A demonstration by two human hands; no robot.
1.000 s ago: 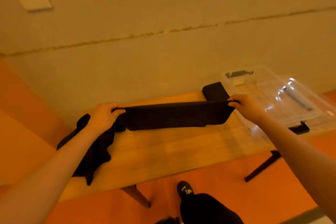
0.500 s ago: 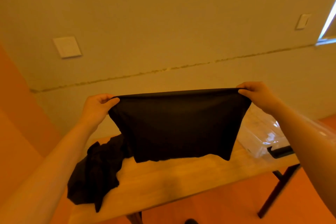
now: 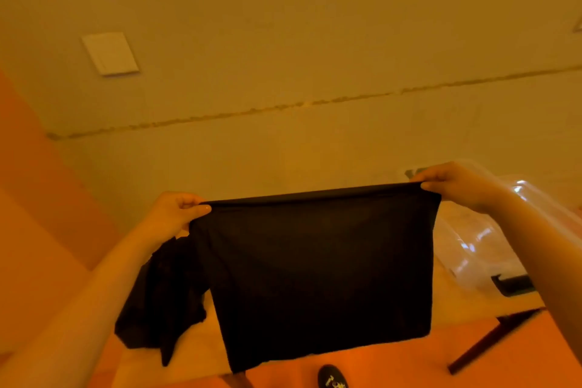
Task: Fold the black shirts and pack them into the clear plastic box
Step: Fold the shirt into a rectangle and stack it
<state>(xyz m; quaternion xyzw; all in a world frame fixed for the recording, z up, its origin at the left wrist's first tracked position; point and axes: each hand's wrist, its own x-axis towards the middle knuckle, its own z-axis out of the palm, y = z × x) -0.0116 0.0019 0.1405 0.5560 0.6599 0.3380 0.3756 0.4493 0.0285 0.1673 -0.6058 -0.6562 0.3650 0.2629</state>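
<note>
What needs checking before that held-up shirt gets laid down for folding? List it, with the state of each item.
1. Left hand grips the top edge of the held black shirt: ok.
2. Right hand grips the other top corner: ok.
3. Shirt hangs flat between the hands, top edge taut: ok.
4. Bare spot on the wooden table for laying it down: cannot tell, the shirt hides most of the top.
5. Pile of black cloth on the table's left side kept clear of the landing spot: cannot tell.
6. Clear plastic box within reach at the right: ok; whether it is open, cannot tell.
</note>
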